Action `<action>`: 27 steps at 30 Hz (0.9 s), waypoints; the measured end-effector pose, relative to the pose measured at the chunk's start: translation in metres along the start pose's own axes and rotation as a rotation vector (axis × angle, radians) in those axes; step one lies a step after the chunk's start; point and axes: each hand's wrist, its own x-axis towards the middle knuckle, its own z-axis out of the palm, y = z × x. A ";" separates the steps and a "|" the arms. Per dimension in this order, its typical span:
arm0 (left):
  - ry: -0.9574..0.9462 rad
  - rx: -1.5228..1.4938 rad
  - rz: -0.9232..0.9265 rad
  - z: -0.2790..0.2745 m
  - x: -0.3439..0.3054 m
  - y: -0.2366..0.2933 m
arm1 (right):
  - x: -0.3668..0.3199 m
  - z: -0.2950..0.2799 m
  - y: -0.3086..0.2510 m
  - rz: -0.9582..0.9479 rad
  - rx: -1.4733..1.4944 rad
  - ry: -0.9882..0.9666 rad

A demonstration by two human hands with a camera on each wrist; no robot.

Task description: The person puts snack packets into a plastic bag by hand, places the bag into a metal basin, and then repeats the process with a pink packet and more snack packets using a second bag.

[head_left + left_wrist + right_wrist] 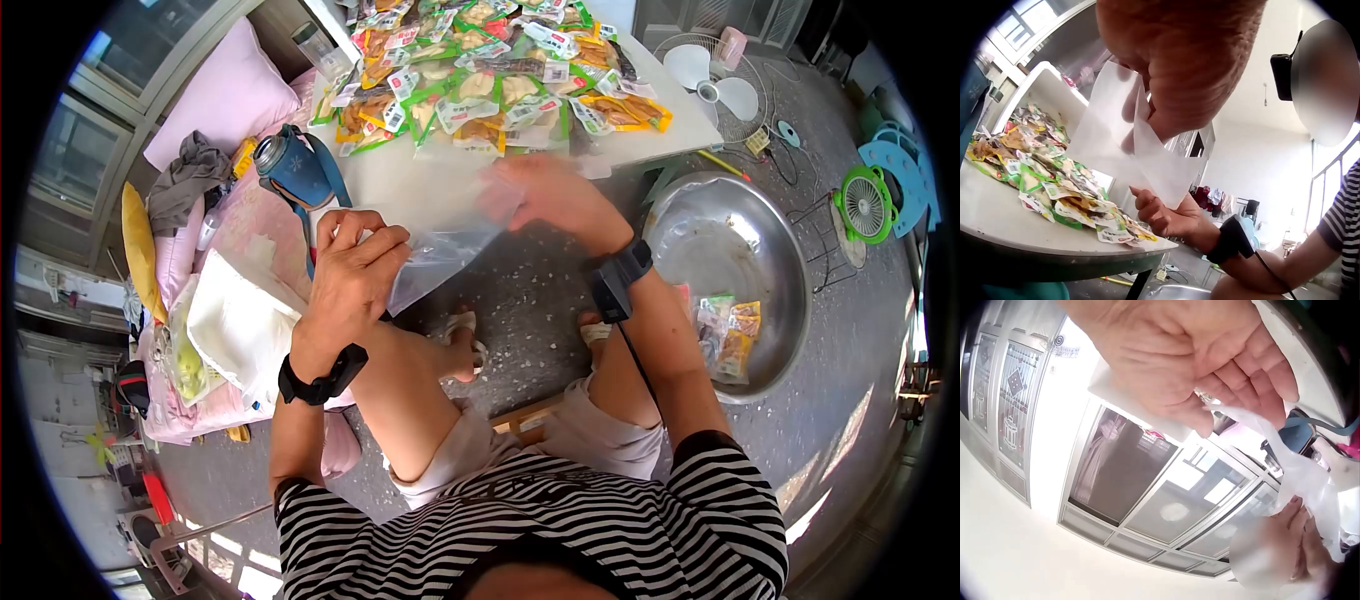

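A translucent plastic bag (440, 255) hangs at the table's near edge, its left side pinched by my left hand (355, 265). From close up in the left wrist view, the fingers of that hand (1179, 62) lie behind the thin bag (1110, 119). My right hand (550, 200), blurred in the head view, is at the bag's other side. The right wrist view shows that hand (1191, 369) palm visible, fingers relaxed, with a bag edge (1310, 481) close to the thumb; whether they touch is unclear. Many sealed food packets (480, 85) are heaped on the table beyond.
The white tabletop (660, 95) carries the packets. A steel basin (785, 250) on the right floor holds several packets (737, 345). Left are a blue bottle (300, 170) and a pink-covered bed with white cloth (240, 310). A round fan (708, 92) stands beyond the table.
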 end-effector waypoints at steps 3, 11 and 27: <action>-0.083 0.104 -0.015 0.008 0.012 -0.003 | 0.021 -0.012 0.031 0.026 -0.050 0.059; 0.093 -0.241 -0.603 0.049 0.046 -0.028 | 0.043 0.034 0.057 -0.103 0.310 0.257; 0.186 -0.632 -0.923 0.154 0.006 -0.056 | 0.068 0.033 0.074 0.106 0.143 0.174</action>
